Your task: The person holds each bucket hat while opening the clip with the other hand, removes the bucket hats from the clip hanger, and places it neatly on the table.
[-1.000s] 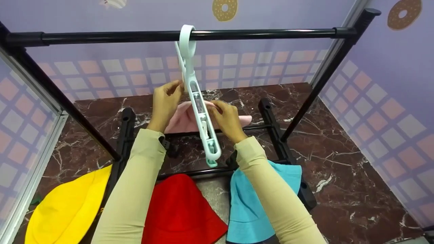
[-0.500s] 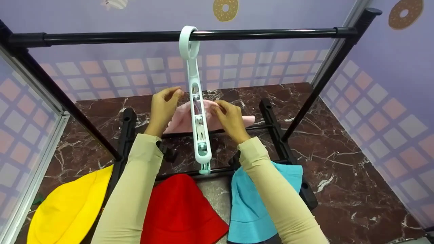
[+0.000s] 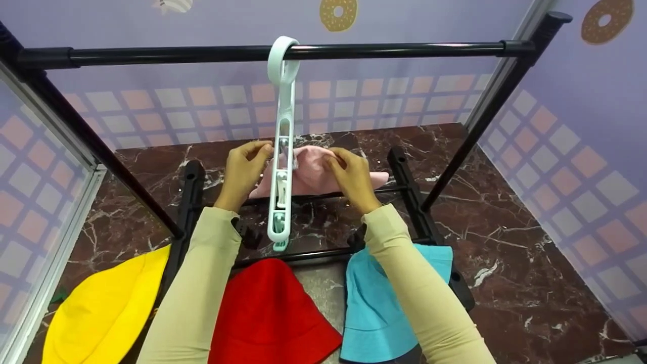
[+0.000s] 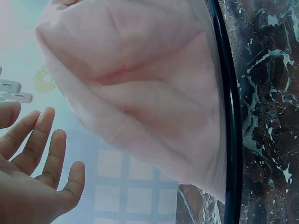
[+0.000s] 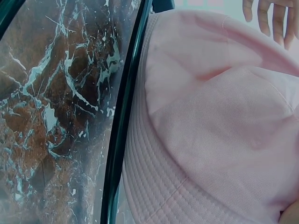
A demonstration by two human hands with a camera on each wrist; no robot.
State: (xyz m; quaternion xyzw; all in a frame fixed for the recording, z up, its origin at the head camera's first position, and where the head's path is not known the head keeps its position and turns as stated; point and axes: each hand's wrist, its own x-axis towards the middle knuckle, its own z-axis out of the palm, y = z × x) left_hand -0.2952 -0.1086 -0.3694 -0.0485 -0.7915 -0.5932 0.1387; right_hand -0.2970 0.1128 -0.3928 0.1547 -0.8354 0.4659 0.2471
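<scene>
A pale pink bucket hat is spread between the hands, behind the mint-green clip hanger. My right hand pinches the top of the hat's crown between thumb and fingers. To the hanger's left is my left hand, its fingertips close to the hanger's edge. The left wrist view shows the left fingers loosely spread, apart from the pink cloth. Small clips appear just above that thumb. Stitched brim rows fill the lower part of the right wrist view.
The hanger's ring hooks over a black rail on a garment rack. In front lie a yellow hat, a red hat and a blue hat. A low black crossbar runs between the rack's feet above the marbled floor.
The hanger has swung, its lower end first pointing right, now hanging further left. The left hand has come away from the hanger's upper part and dropped slightly. The right hand and pink hat have shifted right.
</scene>
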